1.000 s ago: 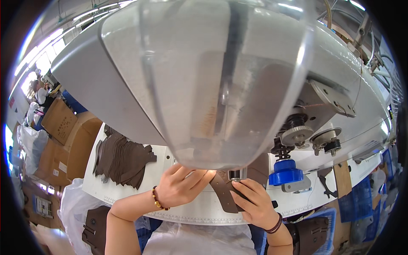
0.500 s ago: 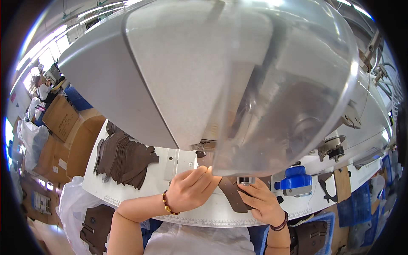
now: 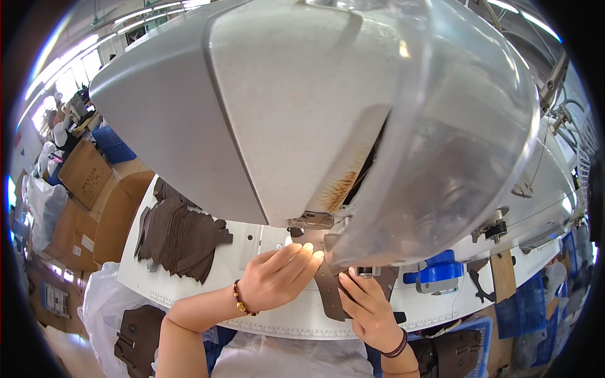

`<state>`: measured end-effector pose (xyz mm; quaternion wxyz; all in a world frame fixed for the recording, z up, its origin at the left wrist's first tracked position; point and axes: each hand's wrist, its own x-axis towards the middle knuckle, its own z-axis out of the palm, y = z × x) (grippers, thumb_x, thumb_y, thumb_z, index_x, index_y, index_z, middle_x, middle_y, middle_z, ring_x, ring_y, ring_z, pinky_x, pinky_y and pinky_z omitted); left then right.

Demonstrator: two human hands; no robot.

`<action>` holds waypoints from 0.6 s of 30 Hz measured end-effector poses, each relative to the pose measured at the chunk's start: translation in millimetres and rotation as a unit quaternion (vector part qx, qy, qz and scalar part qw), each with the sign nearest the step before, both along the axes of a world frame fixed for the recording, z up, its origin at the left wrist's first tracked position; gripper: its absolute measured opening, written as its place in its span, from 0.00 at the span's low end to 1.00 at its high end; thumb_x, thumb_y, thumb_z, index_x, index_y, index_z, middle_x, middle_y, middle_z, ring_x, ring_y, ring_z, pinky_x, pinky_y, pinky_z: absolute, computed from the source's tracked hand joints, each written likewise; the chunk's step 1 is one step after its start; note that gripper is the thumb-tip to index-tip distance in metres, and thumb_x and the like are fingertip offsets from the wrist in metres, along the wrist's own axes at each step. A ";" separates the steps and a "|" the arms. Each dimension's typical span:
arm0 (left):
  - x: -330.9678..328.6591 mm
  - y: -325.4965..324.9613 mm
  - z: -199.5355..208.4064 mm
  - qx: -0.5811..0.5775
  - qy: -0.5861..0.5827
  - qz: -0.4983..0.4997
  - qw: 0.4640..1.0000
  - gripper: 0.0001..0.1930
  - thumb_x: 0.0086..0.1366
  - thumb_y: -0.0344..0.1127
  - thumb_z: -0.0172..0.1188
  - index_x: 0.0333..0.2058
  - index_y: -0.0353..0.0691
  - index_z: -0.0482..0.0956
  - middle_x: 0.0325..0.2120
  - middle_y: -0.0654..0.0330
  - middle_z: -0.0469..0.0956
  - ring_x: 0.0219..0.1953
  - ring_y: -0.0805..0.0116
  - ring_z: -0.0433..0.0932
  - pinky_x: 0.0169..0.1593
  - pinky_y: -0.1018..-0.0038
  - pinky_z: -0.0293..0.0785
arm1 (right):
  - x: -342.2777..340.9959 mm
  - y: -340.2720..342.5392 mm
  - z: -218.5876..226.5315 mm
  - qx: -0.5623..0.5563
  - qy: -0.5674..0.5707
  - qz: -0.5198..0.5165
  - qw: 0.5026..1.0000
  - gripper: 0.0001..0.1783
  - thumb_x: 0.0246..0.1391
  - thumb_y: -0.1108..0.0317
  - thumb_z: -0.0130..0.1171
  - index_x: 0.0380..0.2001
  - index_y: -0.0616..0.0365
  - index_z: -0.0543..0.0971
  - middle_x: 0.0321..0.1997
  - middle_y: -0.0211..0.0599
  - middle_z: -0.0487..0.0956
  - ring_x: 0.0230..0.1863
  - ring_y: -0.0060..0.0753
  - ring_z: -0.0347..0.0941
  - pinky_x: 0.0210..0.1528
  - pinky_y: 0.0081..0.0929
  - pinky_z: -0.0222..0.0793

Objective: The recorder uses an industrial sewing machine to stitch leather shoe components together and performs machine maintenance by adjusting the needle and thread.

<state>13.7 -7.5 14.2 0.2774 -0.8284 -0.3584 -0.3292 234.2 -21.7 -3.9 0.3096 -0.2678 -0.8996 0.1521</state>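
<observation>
A flat brown leather-like piece (image 3: 329, 291) with small holes lies under the head of a grey sewing machine (image 3: 277, 113), its near end reaching toward the table's front edge. My left hand (image 3: 277, 278) is at the piece's left edge, fingers bent and pressed together by the needle area; its thumb is hidden. Lower right, my right hand (image 3: 372, 310) grips the piece's right side with its fingertips on top. The stitching point is partly covered by my left fingers and the clear plastic shield (image 3: 454, 183).
A stack of brown cut pieces (image 3: 179, 239) lies at the left of the white table (image 3: 220, 286). Blue tape-like device (image 3: 435, 272) stands right of the machine head. Brown pieces hang in a plastic bag (image 3: 101, 296) and a blue basket (image 3: 485, 337) below. Cardboard boxes (image 3: 94, 208) stand far left.
The piece has turned, its near end swinging left. My right hand has moved slightly left and nearer to me; my left fingers have shifted slightly right. The view has shifted a little.
</observation>
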 end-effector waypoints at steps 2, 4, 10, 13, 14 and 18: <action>-2.3 0.8 -0.3 -0.014 0.005 -0.006 1.000 0.14 0.41 0.26 0.58 0.32 0.36 0.77 0.29 0.63 0.73 0.33 0.72 0.73 0.27 0.84 0.72 | -4.6 -2.3 -0.8 0.001 0.001 -0.005 1.000 0.22 0.34 0.82 0.49 0.40 0.68 0.74 0.51 0.50 0.70 0.56 0.53 0.63 0.55 0.45 0.58; -4.9 2.4 -0.9 -0.020 0.001 -0.009 1.000 0.14 0.42 0.26 0.58 0.33 0.36 0.77 0.29 0.63 0.73 0.33 0.72 0.74 0.27 0.83 0.72 | -11.2 -6.1 -2.8 0.005 -0.021 -0.021 1.000 0.23 0.34 0.82 0.50 0.41 0.68 0.73 0.53 0.51 0.68 0.57 0.54 0.61 0.56 0.46 0.56; -11.9 6.6 -5.4 -0.012 0.002 -0.021 1.000 0.14 0.42 0.26 0.57 0.32 0.37 0.77 0.31 0.62 0.73 0.36 0.70 0.75 0.24 0.83 0.72 | -32.3 -22.3 -12.1 0.038 -0.014 -0.069 0.997 0.24 0.35 0.81 0.49 0.43 0.71 0.71 0.54 0.53 0.66 0.57 0.55 0.60 0.58 0.47 0.54; -14.6 8.5 -6.9 -0.028 -0.014 -0.031 0.999 0.14 0.42 0.26 0.56 0.32 0.37 0.77 0.30 0.62 0.73 0.37 0.70 0.75 0.24 0.82 0.72 | -44.2 -26.2 -17.7 0.083 -0.043 -0.097 0.991 0.22 0.42 0.74 0.50 0.45 0.68 0.70 0.51 0.53 0.67 0.49 0.50 0.65 0.48 0.43 0.61; -15.4 9.3 -6.7 -0.037 -0.024 -0.031 0.999 0.14 0.42 0.27 0.56 0.32 0.38 0.77 0.31 0.62 0.74 0.37 0.70 0.75 0.25 0.81 0.73 | -49.7 -28.3 -19.4 0.095 -0.045 -0.114 0.988 0.22 0.43 0.74 0.50 0.46 0.67 0.70 0.51 0.54 0.67 0.50 0.51 0.65 0.48 0.44 0.61; -18.0 7.7 -1.8 -0.089 -0.071 -0.033 0.993 0.14 0.42 0.29 0.58 0.32 0.38 0.77 0.32 0.61 0.76 0.37 0.67 0.77 0.26 0.78 0.74 | -62.3 -37.0 -22.4 0.101 -0.061 -0.127 0.985 0.24 0.46 0.73 0.49 0.49 0.67 0.68 0.54 0.56 0.65 0.54 0.54 0.62 0.52 0.45 0.59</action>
